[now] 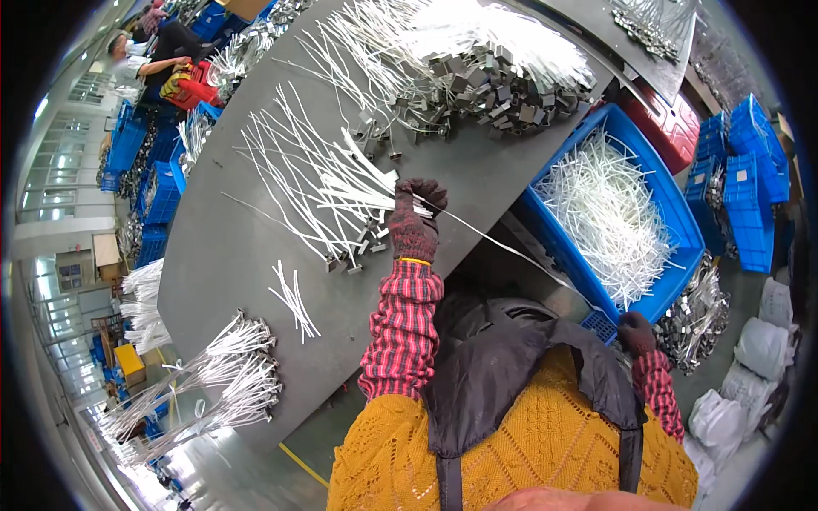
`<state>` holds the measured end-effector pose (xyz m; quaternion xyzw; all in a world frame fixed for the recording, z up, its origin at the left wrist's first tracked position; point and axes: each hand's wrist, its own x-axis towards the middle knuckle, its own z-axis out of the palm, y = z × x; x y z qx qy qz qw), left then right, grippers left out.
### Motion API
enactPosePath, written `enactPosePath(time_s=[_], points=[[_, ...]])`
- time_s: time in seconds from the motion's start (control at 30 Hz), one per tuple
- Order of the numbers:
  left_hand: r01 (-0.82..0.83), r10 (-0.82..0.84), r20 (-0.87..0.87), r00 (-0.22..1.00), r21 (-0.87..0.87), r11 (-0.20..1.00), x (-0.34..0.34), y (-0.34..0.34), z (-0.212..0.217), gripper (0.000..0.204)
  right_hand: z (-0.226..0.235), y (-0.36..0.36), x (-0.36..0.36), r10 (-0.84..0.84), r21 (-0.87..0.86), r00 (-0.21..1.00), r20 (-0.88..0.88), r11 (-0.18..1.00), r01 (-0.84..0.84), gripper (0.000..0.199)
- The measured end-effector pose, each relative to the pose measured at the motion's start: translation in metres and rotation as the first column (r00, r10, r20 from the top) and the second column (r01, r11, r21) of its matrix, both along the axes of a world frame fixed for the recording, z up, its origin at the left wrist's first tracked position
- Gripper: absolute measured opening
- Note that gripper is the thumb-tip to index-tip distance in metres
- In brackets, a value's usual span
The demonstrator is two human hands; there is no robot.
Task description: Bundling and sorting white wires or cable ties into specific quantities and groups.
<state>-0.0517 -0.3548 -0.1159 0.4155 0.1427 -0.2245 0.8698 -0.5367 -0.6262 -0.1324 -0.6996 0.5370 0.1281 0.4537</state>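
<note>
My left hand (415,220), in a dark knitted glove, is closed around a bundle of short white tubes (362,189) above the grey table. A thin white wire (520,255) runs from that hand down to the right. It reaches my right hand (636,334), also gloved, which looks closed at the near corner of the blue bin; its fingertips are partly hidden. Beside my left hand, white wires with small metal ends (298,183) lie spread on the table. A few loose white tubes (296,302) lie nearer to me.
A large heap of white wires with dark square metal pieces (490,85) covers the table's far side. The blue bin (688,255) at right holds many white strips. Bundled wires (230,375) rest at the left table edge. Blue crates (750,179) stand far right; a person (136,64) sits far left.
</note>
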Motion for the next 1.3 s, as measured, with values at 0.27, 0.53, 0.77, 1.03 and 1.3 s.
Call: enactPosePath(time_s=[0.27, 0.53, 0.77, 1.03, 1.3], points=[[0.231, -0.234, 0.115, 0.965, 0.043, 0.972, -0.032, 0.015, -0.001, 0.035, 0.021, 0.084, 0.257, 0.336, 0.020, 0.809, 0.481, 0.919, -0.394, 0.044], [-0.035, 0.030, 0.111, 0.993, 0.043, 0.998, 0.016, 0.056, -0.004, 0.043, 0.037, 0.165, 0.392, 0.442, -0.065, 0.719, 0.536, 0.871, -0.487, 0.049], [-0.113, -0.597, 0.348, 0.723, 0.911, 0.396, 0.009, 0.079, -0.004, 0.032, 0.034, 0.211, 0.444, 0.383, -0.061, 0.570, 0.727, 0.862, -0.503, 0.050], [0.021, 0.029, -0.061, 0.998, 0.686, 0.727, 0.050, 0.121, 0.017, 0.017, 0.003, 0.186, 0.527, 0.663, -0.485, 0.461, 0.589, 0.747, -0.455, 0.050], [-0.193, 0.229, -0.051, 0.972, 0.384, 0.903, 0.046, 0.151, 0.039, 0.025, -0.028, 0.160, 0.567, 0.908, -0.685, 0.320, 0.270, 0.415, -0.599, 0.034]])
